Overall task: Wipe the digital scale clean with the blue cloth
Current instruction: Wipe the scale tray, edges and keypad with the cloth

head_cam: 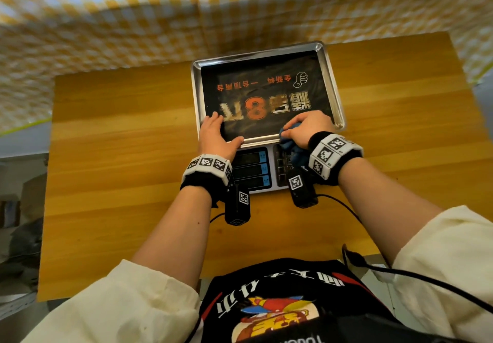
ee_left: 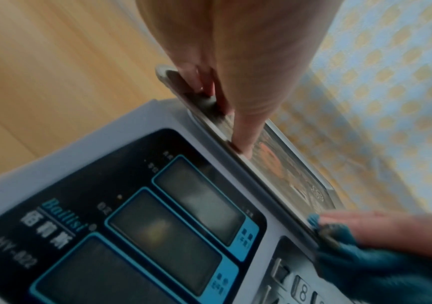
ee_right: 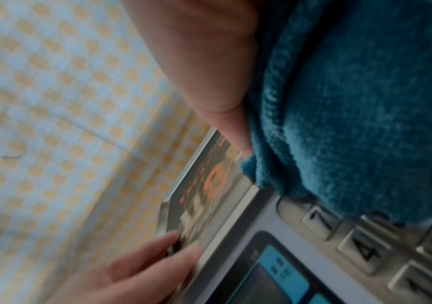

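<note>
Currently the right hand [head_cam: 306, 126] bunches the cloth [head_cam: 292, 147] at the scale [head_cam: 264, 97] tray's near right corner; unwiped tray extends leftward toward the left hand [head_cam: 216, 135], spread flat, bracing.

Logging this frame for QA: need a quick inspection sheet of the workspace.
Surface: wooden table, scale at the far middle.
Job's things: digital scale with steel tray; blue cloth bunched at the tray's near right corner.
Clutter: nothing seen.
Grippers: left hand rests flat on the tray's near left corner; right hand grips the cloth.
Cables: black cables trail from the wrist cameras.
Surroundings: yellow checked cloth behind the table.
</note>
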